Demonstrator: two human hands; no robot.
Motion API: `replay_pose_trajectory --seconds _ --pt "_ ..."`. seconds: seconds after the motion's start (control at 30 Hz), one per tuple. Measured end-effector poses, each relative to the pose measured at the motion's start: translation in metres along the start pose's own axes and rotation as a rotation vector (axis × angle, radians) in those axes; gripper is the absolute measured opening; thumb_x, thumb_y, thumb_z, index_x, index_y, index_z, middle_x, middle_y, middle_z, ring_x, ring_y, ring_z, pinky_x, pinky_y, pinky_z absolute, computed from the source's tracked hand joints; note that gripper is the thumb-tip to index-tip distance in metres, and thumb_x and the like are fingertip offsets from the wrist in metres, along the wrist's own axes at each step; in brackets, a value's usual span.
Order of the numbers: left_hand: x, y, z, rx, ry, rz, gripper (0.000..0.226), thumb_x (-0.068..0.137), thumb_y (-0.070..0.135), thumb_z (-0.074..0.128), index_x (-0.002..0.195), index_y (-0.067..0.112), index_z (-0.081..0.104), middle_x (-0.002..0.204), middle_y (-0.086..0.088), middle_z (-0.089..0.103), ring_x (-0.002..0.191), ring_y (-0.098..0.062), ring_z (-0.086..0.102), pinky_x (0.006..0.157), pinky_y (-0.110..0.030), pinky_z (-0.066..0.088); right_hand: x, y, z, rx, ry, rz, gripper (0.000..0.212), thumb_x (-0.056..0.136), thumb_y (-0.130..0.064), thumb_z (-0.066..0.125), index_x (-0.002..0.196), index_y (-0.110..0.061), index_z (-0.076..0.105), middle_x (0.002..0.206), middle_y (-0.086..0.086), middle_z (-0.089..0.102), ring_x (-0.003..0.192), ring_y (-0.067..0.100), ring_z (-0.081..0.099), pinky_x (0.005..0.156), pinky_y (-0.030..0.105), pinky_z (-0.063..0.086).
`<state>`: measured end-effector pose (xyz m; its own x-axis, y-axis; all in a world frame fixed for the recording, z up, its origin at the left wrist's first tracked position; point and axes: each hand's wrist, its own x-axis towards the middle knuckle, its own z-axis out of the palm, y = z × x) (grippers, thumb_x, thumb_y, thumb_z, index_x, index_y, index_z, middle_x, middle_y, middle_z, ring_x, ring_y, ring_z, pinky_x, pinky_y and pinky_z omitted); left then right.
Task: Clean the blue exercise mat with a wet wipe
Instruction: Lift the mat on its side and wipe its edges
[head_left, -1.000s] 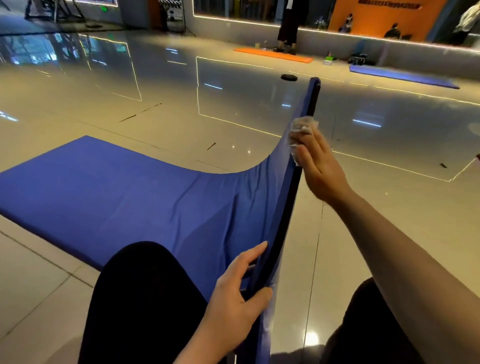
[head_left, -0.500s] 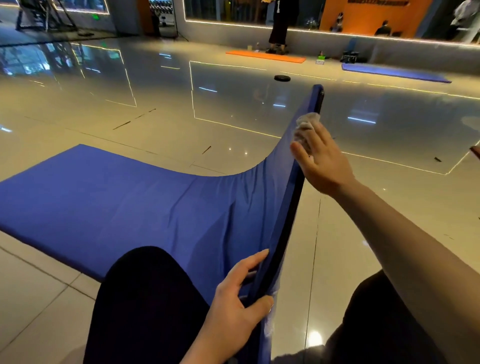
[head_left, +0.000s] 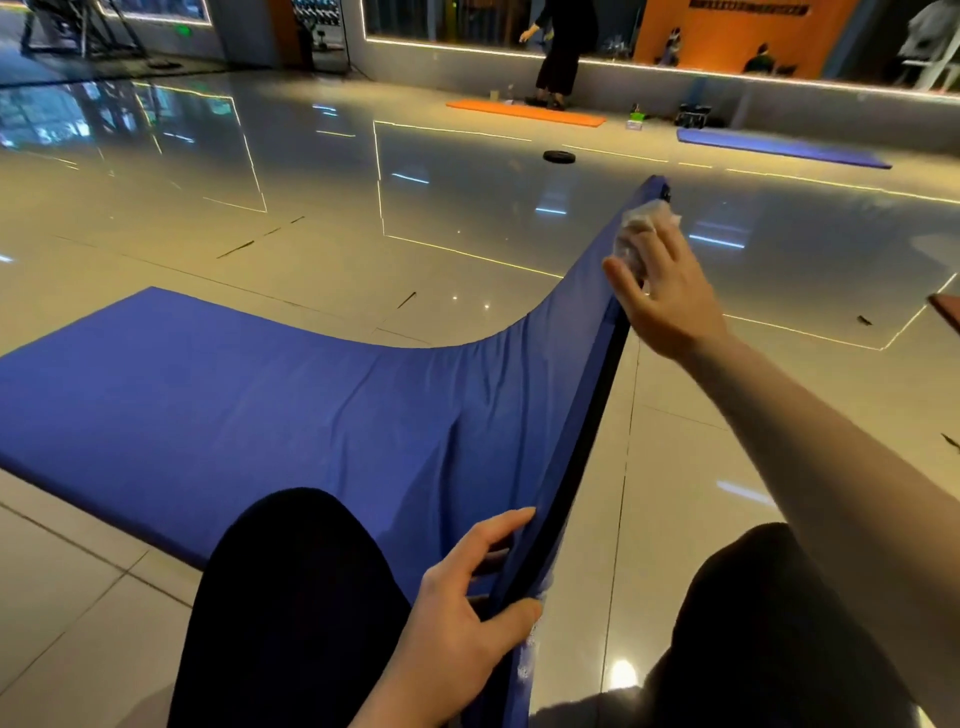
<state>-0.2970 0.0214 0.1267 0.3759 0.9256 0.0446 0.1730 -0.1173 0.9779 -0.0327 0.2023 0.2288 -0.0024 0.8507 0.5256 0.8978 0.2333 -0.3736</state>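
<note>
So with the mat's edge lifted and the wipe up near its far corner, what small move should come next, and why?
Probably slide the right hand with the wet wipe the last bit up to the corner of the blue mat. The wipe sits just short of the raised edge's tip, and the left hand grips the near end, holding it up.

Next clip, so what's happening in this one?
A person is wiping down a blue exercise mat on a gym floor. The left hand grips the mat's near edge and holds that side lifted, while the right hand presses a wet wipe against the raised edge near its far corner. The rest of the mat lies flat.
</note>
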Motion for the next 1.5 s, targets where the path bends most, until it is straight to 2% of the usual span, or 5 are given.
replay_pose_trajectory --seconds 0.4,0.67,0.93,1.13,1.5 --pt "0.005 0.003 -0.006 0.008 -0.01 0.019 0.065 0.077 0.004 0.075 0.123 0.045 0.056 0.114 0.022 0.065 0.112 -0.002 0.06 0.087 -0.021 0.052 0.032 0.016 -0.022 -0.083 -0.012 0.001 0.052 0.106 -0.038 0.019 0.153 -0.017 0.028 0.161 0.007 0.022 0.148 0.024 0.018 0.12 0.049 0.018" --pt "0.045 0.009 -0.008 0.016 0.095 0.02 0.064 0.077 -0.001 0.076 0.118 0.044 0.058 0.111 0.025 0.066 0.11 0.008 0.057 0.091 -0.008 0.044 -0.028 -0.009 0.024 0.144 -0.1 0.032 0.062 0.098 -0.054 0.018 0.141 -0.017 0.043 0.155 0.006 0.032 0.139 0.025 0.037 0.108 0.05 0.04" --pt "0.064 0.007 -0.003 -0.043 0.056 -0.077 0.067 0.079 0.005 0.076 0.123 0.048 0.049 0.115 0.007 0.069 0.108 -0.006 0.064 0.098 -0.029 0.051 -0.109 -0.024 0.02 0.169 -0.332 -0.092 0.044 0.097 -0.057 0.02 0.139 -0.045 0.022 0.149 -0.031 0.01 0.142 -0.014 -0.005 0.113 0.014 0.007" --pt "0.06 0.013 -0.014 -0.011 0.061 -0.065 0.066 0.08 0.005 0.075 0.121 0.05 0.051 0.118 0.009 0.068 0.115 -0.011 0.061 0.105 -0.039 0.047 -0.056 -0.027 0.017 0.08 -0.23 0.031 0.048 0.105 -0.038 0.026 0.151 -0.022 0.031 0.16 -0.001 0.025 0.146 0.012 0.019 0.116 0.032 0.02" --pt "0.097 0.021 -0.024 -0.016 0.129 -0.11 0.075 0.084 -0.009 0.061 0.143 0.031 0.038 0.083 0.005 0.073 0.071 0.002 0.065 0.067 -0.014 0.048 -0.164 -0.093 0.051 0.551 -0.323 -0.118 0.047 0.1 -0.053 0.024 0.145 -0.04 0.025 0.156 -0.034 0.007 0.148 -0.001 0.001 0.122 0.029 0.003"
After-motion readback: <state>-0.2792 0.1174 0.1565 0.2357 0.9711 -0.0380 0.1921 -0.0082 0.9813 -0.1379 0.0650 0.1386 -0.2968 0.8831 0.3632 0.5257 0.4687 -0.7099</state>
